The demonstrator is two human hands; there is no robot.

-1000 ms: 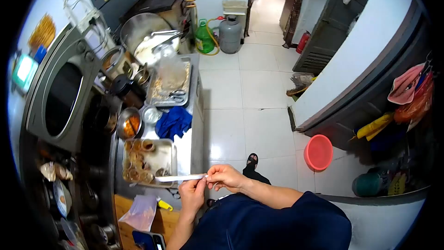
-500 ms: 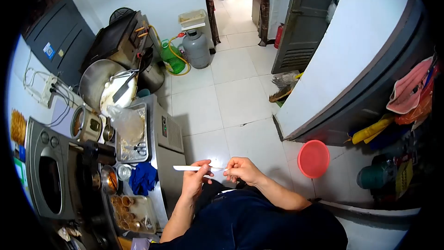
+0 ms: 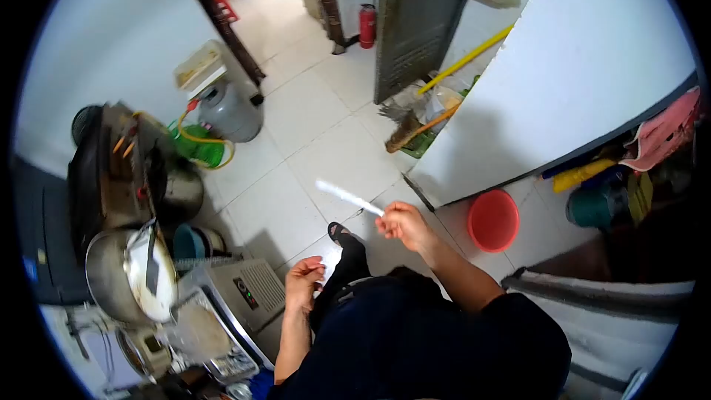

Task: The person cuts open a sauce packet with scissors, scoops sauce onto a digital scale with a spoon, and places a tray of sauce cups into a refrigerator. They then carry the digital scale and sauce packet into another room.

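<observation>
A long, slim white stick-like object (image 3: pixel 348 197), blurred by motion, is gripped at its lower right end by my right hand (image 3: pixel 402 224). It points up and left over the floor tiles, and I cannot make out its exact kind. My left hand (image 3: pixel 304 281) is lower and to the left, apart from the white object, beside my dark trouser leg. Its fingers are loosely bent and a little apart, with nothing plainly in them. Below it and to the left stands a steel counter unit (image 3: pixel 255 289) with a vent panel.
A red basin (image 3: pixel 493 221) sits on the floor at right. A broom (image 3: pixel 404 130) leans by the white wall, near an open grey door (image 3: pixel 411 22). A gas cylinder (image 3: pixel 229 111) stands at upper left. A large metal pan (image 3: pixel 104 274) is at far left.
My left hand has let go of the white object and dropped lower. My right hand has moved up with it. The view has turned right, and one foot now shows stepping forward.
</observation>
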